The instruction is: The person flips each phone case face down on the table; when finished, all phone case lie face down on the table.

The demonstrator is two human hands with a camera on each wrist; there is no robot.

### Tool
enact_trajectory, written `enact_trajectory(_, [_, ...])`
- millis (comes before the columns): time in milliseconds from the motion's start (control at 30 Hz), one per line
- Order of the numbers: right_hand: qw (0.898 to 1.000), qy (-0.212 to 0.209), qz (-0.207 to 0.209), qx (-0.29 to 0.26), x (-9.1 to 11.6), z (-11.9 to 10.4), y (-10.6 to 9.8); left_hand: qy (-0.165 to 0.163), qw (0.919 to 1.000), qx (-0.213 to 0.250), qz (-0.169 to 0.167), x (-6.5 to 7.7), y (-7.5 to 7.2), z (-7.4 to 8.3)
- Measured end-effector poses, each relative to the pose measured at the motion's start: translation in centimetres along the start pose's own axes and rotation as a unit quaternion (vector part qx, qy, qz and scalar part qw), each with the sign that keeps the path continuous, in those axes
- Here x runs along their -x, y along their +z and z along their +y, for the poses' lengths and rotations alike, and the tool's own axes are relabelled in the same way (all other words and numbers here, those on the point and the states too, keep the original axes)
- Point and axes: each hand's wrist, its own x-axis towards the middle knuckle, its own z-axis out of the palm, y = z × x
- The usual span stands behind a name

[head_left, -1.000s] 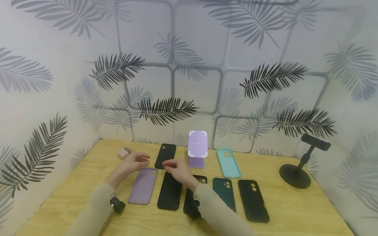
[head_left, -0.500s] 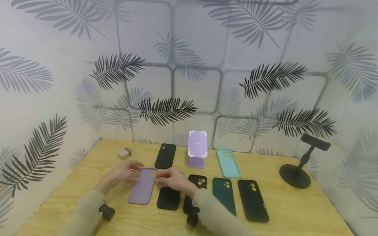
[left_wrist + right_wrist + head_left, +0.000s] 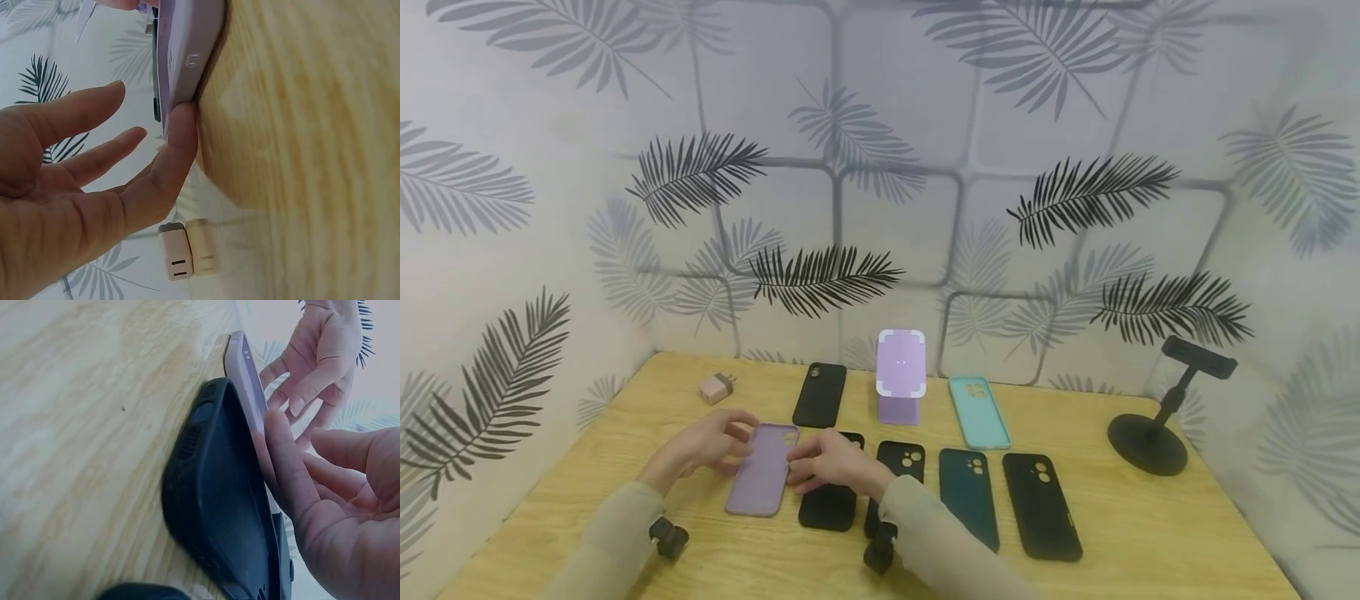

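A purple phone case (image 3: 762, 482) lies flat on the wooden table, its hollow side up and its camera cutout at the far end. My left hand (image 3: 709, 443) is at its left edge; in the left wrist view one finger touches the case's side wall (image 3: 199, 53), and the other fingers stay loosely extended. On the opposite side, my right hand (image 3: 841, 462) has its fingertips at the right edge; whether they touch is unclear. Under the right hand lies a black phone case (image 3: 829, 508), also prominent in the right wrist view, hollow side up (image 3: 228, 494).
Farther right in the row are a black case (image 3: 901, 457), a dark green case (image 3: 968, 496) and another black case (image 3: 1043, 508). Behind stand a pink charger (image 3: 717, 388), a black case (image 3: 820, 396), a purple phone stand (image 3: 901, 367), a turquoise case (image 3: 981, 412) and a black stand (image 3: 1150, 443).
Both hands have come down and nearer to me, from above the far end of the purple case to its two sides. The right hand has also shifted left. The cases have not visibly moved.
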Motion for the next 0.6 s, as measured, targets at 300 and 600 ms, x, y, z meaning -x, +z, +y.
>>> enact_trajectory(300, [1.000, 0.006, -0.019, -0.014, -0.1, -0.2, 0.1, 0.009, 0.9983, 0.047, -0.034, -0.4, -0.9, -0.6])
enact_trajectory(600, [0.999, -0.009, -0.025, -0.036, -0.4, 0.0, 0.6, 0.053, 0.9849, 0.129, -0.102, -0.8, -2.1, -0.6])
